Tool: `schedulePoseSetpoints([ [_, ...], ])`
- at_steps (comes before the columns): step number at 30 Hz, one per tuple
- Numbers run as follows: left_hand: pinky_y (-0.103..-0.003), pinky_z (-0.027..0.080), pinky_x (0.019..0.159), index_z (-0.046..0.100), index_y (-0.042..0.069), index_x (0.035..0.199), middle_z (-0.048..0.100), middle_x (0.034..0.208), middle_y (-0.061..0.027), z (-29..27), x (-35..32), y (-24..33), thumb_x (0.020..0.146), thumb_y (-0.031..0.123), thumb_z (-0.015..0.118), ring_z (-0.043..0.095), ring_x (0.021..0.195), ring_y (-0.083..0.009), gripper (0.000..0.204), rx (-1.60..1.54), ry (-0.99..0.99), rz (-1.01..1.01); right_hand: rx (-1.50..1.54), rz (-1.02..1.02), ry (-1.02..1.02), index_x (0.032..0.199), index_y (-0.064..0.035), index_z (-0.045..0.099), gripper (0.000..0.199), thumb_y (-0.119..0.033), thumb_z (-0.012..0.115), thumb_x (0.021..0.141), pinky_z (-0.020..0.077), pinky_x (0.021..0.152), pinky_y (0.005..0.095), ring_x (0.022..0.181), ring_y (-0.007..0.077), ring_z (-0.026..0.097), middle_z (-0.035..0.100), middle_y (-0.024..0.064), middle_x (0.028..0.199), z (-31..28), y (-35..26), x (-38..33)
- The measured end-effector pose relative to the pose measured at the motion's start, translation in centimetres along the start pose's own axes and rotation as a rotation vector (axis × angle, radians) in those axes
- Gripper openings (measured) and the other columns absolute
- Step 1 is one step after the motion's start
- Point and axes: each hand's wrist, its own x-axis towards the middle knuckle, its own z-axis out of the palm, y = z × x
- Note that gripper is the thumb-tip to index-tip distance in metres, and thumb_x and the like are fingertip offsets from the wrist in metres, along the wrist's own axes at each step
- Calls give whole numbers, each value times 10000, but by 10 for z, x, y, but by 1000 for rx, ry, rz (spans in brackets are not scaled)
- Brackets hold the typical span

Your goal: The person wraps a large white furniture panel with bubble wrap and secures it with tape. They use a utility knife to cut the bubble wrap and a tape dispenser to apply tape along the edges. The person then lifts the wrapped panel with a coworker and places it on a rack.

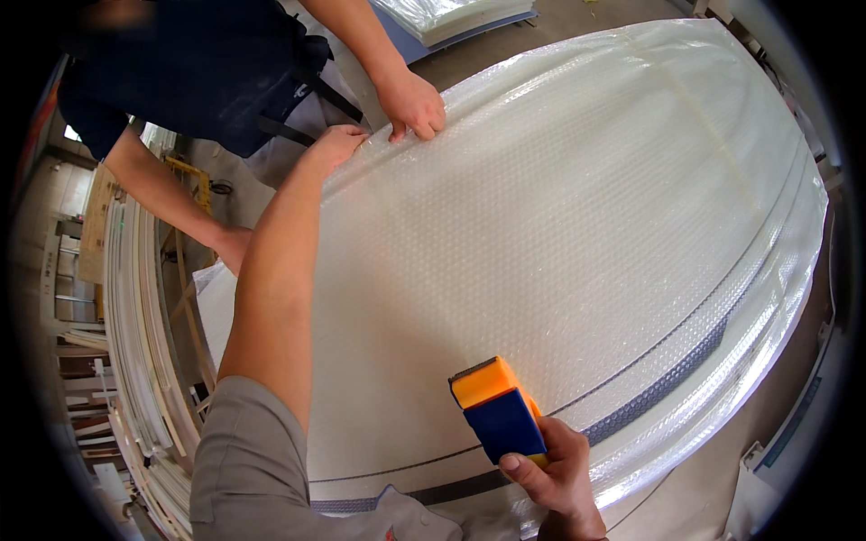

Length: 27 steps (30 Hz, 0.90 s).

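Note:
A large sheet of clear bubble wrap [559, 225] covers a broad pale panel with dark grey bands along its near side. My left arm reaches across to the far left edge, where my left hand [339, 147] is closed on the edge of the wrap. In my right hand [559, 469], above the near side of the panel, is an orange and blue tape dispenser [502, 410] with a dark edge at its top. The dispenser appears raised over the wrap; whether it touches is hard to tell.
A co-worker in dark clothes stands across at the far left, one hand [410, 104] on the wrap's edge and the other [234, 248] by the panel's left corner. Long stacked strips [135, 316] line the left. Wrapped sheets [451, 22] lie on a blue-grey board at the back.

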Motion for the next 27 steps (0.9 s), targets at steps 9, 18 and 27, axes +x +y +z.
schedulePoseSetpoints([
  [9,-445,484,909,690,-8,1100,715,1111,-240,39,-48,43,1047,487,428,660,1099,-371,563,506,215,205,-25,-22,24,893,42,655,477,-390,845,826,481,597,323,623,190,596,630,120,699,-2,1,2],
  [18,-520,299,1153,430,-78,1430,459,1460,-291,117,-203,6,985,507,515,433,1354,-441,740,443,305,608,-52,-8,63,959,77,671,536,-437,783,859,513,625,335,651,173,620,657,136,696,-2,-1,-9],
  [27,-477,491,884,630,56,1175,674,1118,-151,295,-685,62,850,405,757,646,1018,-361,494,374,-109,397,-193,-92,66,945,65,691,567,-491,767,866,511,625,364,642,204,634,661,151,703,1,-2,-19],
])
